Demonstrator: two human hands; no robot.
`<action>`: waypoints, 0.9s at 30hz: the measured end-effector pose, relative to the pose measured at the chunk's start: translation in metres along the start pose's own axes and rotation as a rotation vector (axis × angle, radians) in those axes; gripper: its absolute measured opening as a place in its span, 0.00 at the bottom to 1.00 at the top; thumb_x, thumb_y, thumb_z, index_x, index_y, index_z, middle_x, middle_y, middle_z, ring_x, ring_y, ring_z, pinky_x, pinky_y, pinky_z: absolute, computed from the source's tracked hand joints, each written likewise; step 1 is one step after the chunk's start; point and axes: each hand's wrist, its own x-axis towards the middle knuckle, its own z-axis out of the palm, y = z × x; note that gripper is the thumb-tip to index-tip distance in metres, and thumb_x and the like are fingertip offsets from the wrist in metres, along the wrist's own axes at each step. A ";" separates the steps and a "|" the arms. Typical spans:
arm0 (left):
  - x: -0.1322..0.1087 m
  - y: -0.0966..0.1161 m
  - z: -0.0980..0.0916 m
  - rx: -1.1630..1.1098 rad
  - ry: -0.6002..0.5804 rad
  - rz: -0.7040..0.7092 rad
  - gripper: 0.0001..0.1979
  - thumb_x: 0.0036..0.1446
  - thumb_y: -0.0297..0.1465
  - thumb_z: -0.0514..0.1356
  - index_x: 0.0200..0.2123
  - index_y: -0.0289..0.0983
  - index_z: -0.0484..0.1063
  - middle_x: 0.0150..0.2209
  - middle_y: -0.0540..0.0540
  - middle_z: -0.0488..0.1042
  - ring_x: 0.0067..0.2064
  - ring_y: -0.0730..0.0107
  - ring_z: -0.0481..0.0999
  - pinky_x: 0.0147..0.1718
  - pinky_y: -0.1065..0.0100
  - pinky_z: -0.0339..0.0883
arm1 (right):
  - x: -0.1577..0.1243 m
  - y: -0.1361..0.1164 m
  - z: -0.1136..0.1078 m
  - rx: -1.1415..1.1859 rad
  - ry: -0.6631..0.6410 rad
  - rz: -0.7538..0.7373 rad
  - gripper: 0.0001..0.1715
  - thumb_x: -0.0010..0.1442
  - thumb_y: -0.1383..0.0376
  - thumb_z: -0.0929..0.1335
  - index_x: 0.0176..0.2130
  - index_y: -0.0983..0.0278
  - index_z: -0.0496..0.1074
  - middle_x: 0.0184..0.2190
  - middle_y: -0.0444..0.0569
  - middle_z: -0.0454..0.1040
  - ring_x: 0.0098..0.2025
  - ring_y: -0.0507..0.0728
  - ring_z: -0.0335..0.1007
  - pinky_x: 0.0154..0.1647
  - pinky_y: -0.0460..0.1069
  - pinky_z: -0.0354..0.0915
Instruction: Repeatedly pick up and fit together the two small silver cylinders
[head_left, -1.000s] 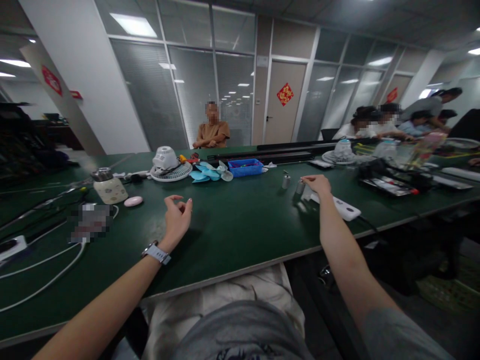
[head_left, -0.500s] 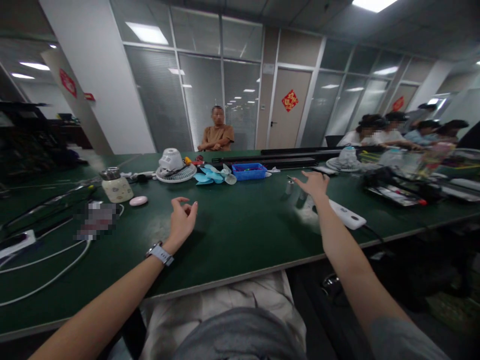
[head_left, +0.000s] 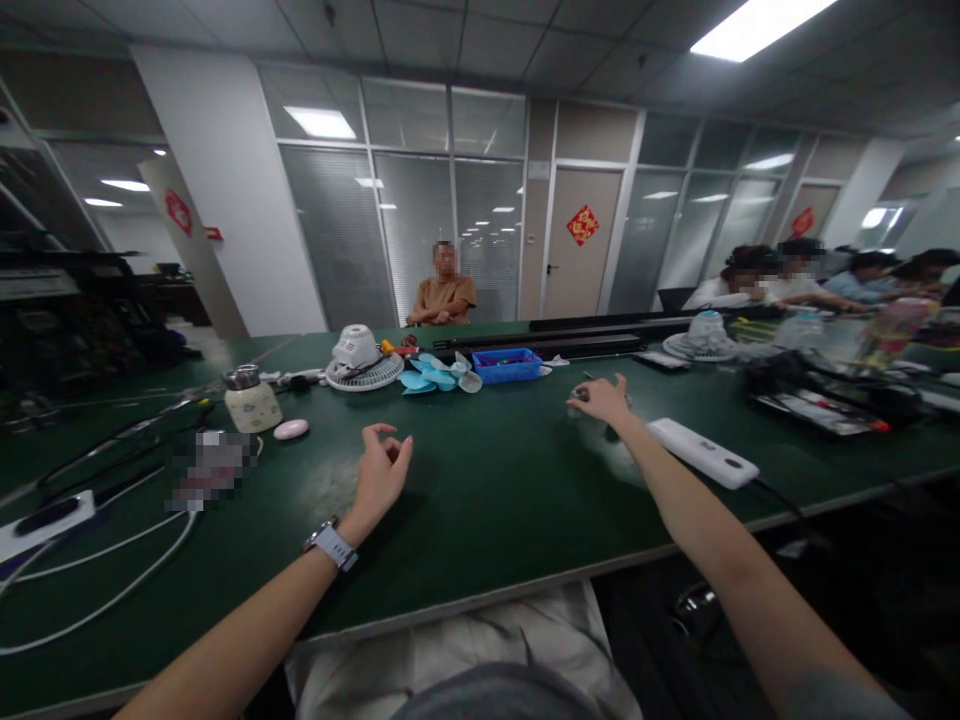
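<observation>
My left hand (head_left: 381, 475) hovers over the green table, fingers loosely curled and apart from the thumb, with nothing between them. My right hand (head_left: 602, 400) is low over the right part of the table. Its thumb and fingertips close around a small metal cylinder (head_left: 575, 410), which they partly hide. A second, darker cylinder beside it is mostly hidden behind this hand. A white power strip (head_left: 703, 452) lies to the right of my right wrist.
A blue tray (head_left: 507, 368), blue fan blades (head_left: 431, 374) and a white fan part (head_left: 358, 360) lie further back. On the left are a patterned bottle (head_left: 253, 402), a pink oval object (head_left: 291, 429) and cables. A person (head_left: 444, 295) sits opposite; others sit far right.
My right hand has come down from above the small metal cylinder and closed its fingertips around it. The left hand keeps its curled pose. The whole view has tilted upward.
</observation>
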 end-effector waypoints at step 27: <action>0.003 0.025 0.015 -0.133 -0.292 0.254 0.22 0.54 0.35 0.64 0.50 0.41 0.59 0.37 0.46 0.82 0.44 0.63 0.80 0.46 0.59 0.70 | -0.098 -0.200 -0.015 0.898 -0.081 -0.559 0.34 0.53 0.54 0.74 0.55 0.59 0.64 0.38 0.45 0.78 0.45 0.58 0.75 0.54 0.57 0.60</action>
